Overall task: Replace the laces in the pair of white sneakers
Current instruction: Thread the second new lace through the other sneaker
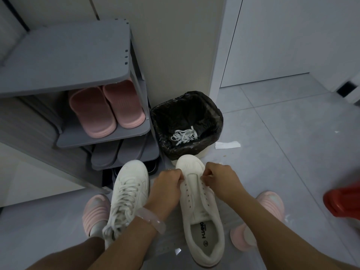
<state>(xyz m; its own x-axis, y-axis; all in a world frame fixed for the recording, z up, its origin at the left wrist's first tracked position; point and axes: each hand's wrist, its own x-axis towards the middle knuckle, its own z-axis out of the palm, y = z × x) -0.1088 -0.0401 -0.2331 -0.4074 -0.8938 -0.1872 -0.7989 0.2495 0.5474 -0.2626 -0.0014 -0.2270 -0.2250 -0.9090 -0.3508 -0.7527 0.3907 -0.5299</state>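
Note:
Two white sneakers stand on the grey floor, toes pointing away from me. The left sneaker [129, 193] is fully laced. The right sneaker [200, 211] shows bare eyelets along most of its length. My left hand [165, 189] and my right hand [220, 179] are pinched at the front eyelets of the right sneaker, one on each side; a thin white lace seems to run between the fingers, though it is hard to make out. A bundle of old white laces [184, 136] lies in the bin [157, 121].
A grey shoe rack [74, 133] with pink slippers [105, 112] and grey slippers stands at left. My feet in pink slippers [95, 211] flank the sneakers. White paper [227, 145] lies on the floor; a red object [342, 201] sits at right.

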